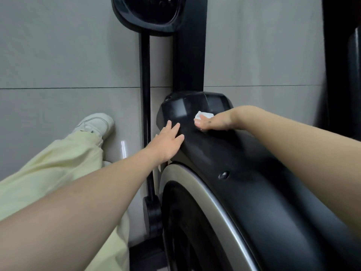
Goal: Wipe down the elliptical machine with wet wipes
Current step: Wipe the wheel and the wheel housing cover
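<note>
My right hand (213,123) pinches a small crumpled white wipe (204,115) against the elliptical's glossy black housing (248,178); my left hand (167,142) rests flat there, fingers spread.

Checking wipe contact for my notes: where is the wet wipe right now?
In the head view, right of centre: the wet wipe is gripped by the right hand against the black housing, just right of the left hand.

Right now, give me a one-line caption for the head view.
Right hand holds a wipe on the elliptical's black housing; left hand rests flat beside it.
</note>
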